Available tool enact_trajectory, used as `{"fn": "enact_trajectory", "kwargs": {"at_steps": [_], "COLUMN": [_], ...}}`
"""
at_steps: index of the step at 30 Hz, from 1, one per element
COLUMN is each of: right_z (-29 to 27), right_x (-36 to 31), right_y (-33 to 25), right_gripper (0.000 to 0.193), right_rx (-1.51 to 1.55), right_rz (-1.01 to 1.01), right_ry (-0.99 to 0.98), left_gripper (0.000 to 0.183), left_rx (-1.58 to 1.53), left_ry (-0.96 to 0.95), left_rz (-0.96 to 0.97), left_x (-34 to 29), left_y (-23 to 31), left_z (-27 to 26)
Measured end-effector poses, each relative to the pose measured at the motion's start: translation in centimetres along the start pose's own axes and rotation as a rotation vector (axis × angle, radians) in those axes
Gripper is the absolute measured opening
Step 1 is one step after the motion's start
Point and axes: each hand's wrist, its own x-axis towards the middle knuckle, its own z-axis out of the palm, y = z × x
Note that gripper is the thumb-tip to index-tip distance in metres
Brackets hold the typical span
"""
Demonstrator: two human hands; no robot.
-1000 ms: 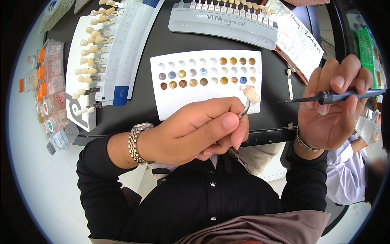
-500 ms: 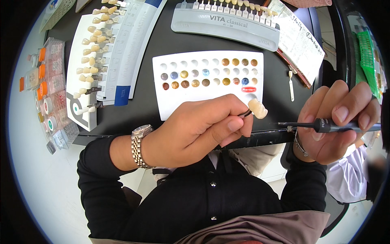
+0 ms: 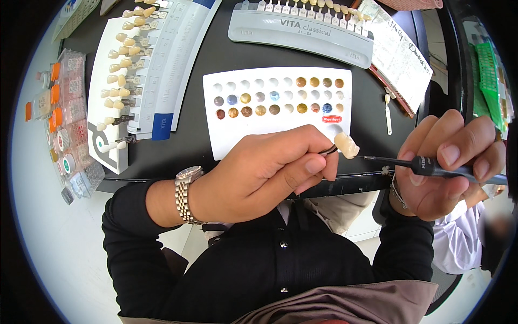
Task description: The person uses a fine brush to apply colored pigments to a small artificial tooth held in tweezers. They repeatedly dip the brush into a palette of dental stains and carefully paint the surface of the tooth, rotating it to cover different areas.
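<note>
A black tabletop (image 3: 189, 116) carries everything here. Just beyond the left hand (image 3: 253, 175) lies a white palette (image 3: 232, 135) with three rows of round wells, many coloured. Farther to that hand's left rests a long grey-and-blue shade guide (image 3: 171, 75) beside a white base (image 3: 105, 40); past the palette, a grey shade guide (image 3: 297, 33). Beyond the right hand (image 3: 445, 162) lie a small pale tab (image 3: 388, 116) and, farther off, white paper (image 3: 407, 70) over something reddish-brown (image 3: 393, 90).

A head-worn fisheye looks steeply down from close above: tabletop (image 3: 192, 108) across the upper frame, wearer's torso (image 3: 243, 264) below.
</note>
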Motion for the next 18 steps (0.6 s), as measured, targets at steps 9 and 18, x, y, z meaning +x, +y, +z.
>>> {"fn": "enact_trajectory", "kwargs": {"at_steps": [9,18], "right_z": [-0.84,-0.78], "right_x": [0.94,1.0], "right_y": [0.03,0.23], "right_gripper": [0.021,0.022], "right_rx": [-0.049,-0.025], "right_rz": [0.007,0.003], "right_ry": [-0.109,-0.114], "left_gripper": [0.02,0.02], "left_rx": [0.007,0.002], "left_ry": [0.019,0.023], "left_rz": [-0.005,-0.008], "left_x": [0.27,0.31], "left_y": [0.17,0.16], "left_z": [-0.22,-0.2]}}
